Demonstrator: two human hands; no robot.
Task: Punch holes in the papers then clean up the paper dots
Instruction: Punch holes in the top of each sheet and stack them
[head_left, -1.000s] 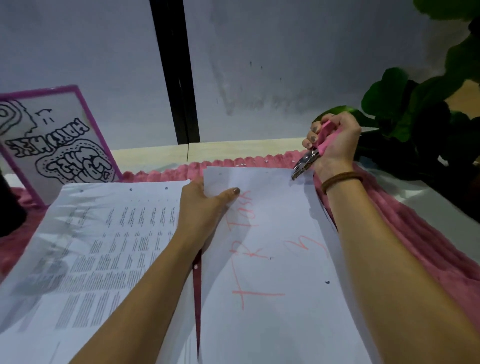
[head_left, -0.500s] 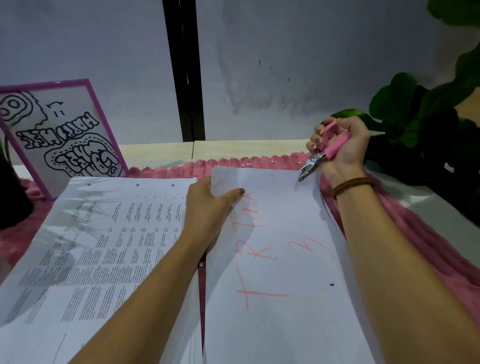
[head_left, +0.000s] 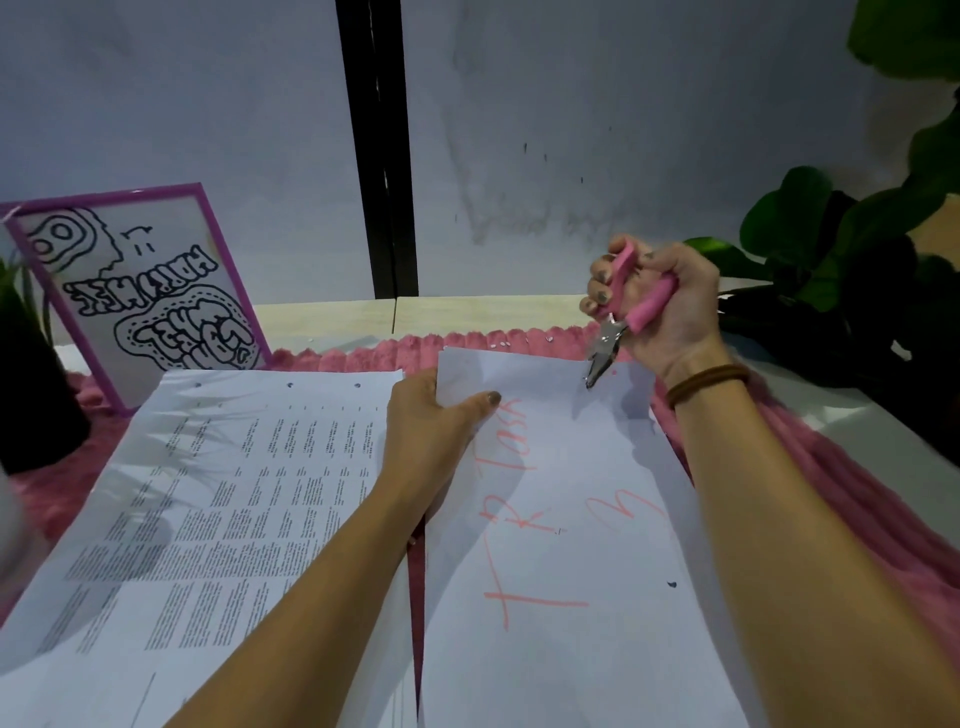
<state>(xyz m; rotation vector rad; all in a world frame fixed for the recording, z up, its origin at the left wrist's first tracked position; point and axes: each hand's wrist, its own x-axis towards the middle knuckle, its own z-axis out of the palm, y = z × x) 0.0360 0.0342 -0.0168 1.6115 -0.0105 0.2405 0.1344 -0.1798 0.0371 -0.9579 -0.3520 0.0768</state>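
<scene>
Fingers of the right hand (head_left: 675, 312): curled tight round the pink handles of the hole punch (head_left: 621, 312), whose metal nose points down over the far edge of the handwritten sheet (head_left: 561, 545).
Left hand (head_left: 431, 421): pinches that sheet's far left corner, thumb on top, the other fingers hidden beneath.
Handwritten sheet: white with red marker writing, lying on the pink fluffy mat (head_left: 857, 499); one small hole sits just beside the punch's tip.
Printed stack (head_left: 218, 493): just left of it, with holes along the far edge.
Paper dots (head_left: 498, 344): a few lie on the mat beyond the sheet.
Purple frame (head_left: 218, 249): holds a black-line drawing.
Dark pot (head_left: 36, 395): far left, with thin green leaves.
</scene>
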